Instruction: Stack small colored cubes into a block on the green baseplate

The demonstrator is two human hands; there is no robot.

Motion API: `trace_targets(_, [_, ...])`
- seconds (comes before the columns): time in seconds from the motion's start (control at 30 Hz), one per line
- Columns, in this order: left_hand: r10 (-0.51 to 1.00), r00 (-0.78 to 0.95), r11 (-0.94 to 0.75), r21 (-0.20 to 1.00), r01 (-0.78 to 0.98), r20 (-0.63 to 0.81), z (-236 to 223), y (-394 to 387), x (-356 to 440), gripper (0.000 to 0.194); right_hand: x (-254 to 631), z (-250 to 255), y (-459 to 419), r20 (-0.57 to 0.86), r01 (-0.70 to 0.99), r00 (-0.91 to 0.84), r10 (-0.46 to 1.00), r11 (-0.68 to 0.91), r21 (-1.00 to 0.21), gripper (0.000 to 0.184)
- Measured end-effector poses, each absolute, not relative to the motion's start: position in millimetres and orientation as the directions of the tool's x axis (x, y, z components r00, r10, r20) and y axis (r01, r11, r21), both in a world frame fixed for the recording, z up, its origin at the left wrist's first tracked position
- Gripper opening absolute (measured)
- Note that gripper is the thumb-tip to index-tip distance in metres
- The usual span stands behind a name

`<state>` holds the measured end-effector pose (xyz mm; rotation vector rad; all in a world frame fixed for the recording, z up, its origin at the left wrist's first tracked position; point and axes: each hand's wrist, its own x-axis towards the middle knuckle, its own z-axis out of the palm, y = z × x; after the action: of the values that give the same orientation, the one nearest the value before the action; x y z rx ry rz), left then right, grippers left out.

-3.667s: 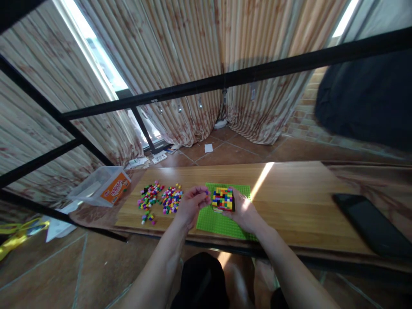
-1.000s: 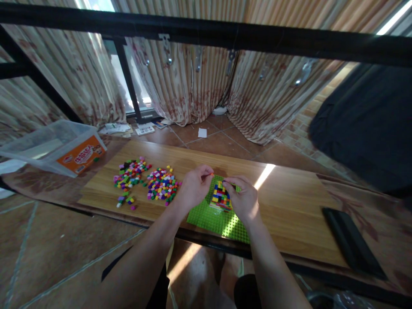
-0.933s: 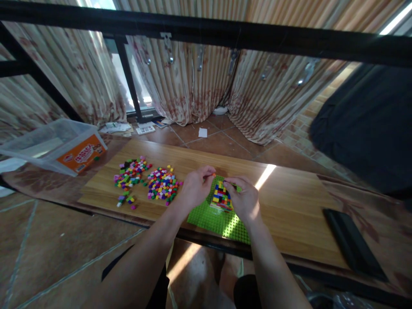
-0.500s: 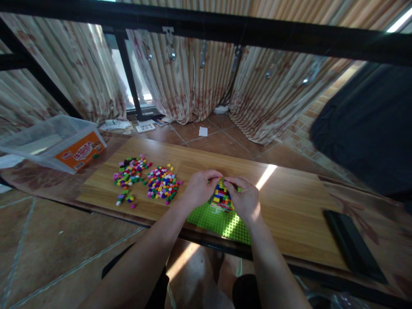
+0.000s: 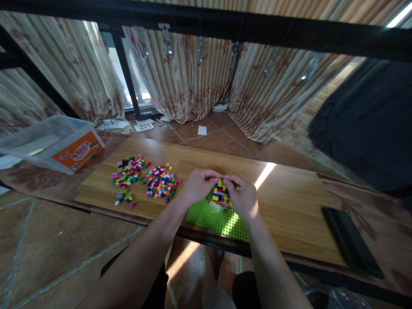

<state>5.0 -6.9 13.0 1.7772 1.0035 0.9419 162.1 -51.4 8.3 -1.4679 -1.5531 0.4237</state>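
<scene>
A small stacked structure of multicoloured building bricks (image 5: 220, 195) stands on a bright green studded baseplate (image 5: 209, 219). My left hand (image 5: 200, 185) is at its upper left, thumb and forefinger pinched together at the top. From the right, my right hand (image 5: 243, 195) pinches at the same top spot, its fingertips almost meeting the left ones. What lies between the fingertips is too small to make out. The hands cover the structure's upper sides and the far part of the baseplate.
Two heaps of loose coloured bricks, a left heap (image 5: 130, 170) and a nearer heap (image 5: 162, 182), lie on the wooden board (image 5: 289, 201). A clear plastic box (image 5: 54, 141) with an orange label stands at far left. A black flat object (image 5: 352, 242) rests at right.
Both hands stay at the top of the brick structure, with only slight finger shifts. The whole view has moved a little; the bricks and baseplate look otherwise the same.
</scene>
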Motion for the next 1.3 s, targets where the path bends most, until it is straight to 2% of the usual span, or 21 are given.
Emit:
trace_targets(0.37, [0.931, 0.352, -0.16, 0.972, 0.173, 0.091, 5, -1, 7, 0.02, 159, 3, -47, 0.346, 0.429, 0.18, 0.921, 0.243, -0.87, 0.016])
trace_targets(0.8, [0.938, 0.342, -0.101, 0.989, 0.111, 0.057, 9, -2, 8, 0.018, 161, -7, -42, 0.213, 0.29, 0.237, 0.948, 0.14, -0.947, 0.018])
trace_targets(1.1, [0.938, 0.343, -0.09, 0.992, 0.089, 0.054, 9, -4, 10, 0.019, 160, -7, -42, 0.17, 0.264, 0.268, 0.948, 0.097, -0.96, 0.018])
trace_targets(1.3, [0.957, 0.288, 0.053, 0.998, -0.04, -0.04, 8, -6, 13, 0.015, 159, -6, -41, 0.182, 0.25, 0.262, 0.948, 0.116, -0.961, 0.018])
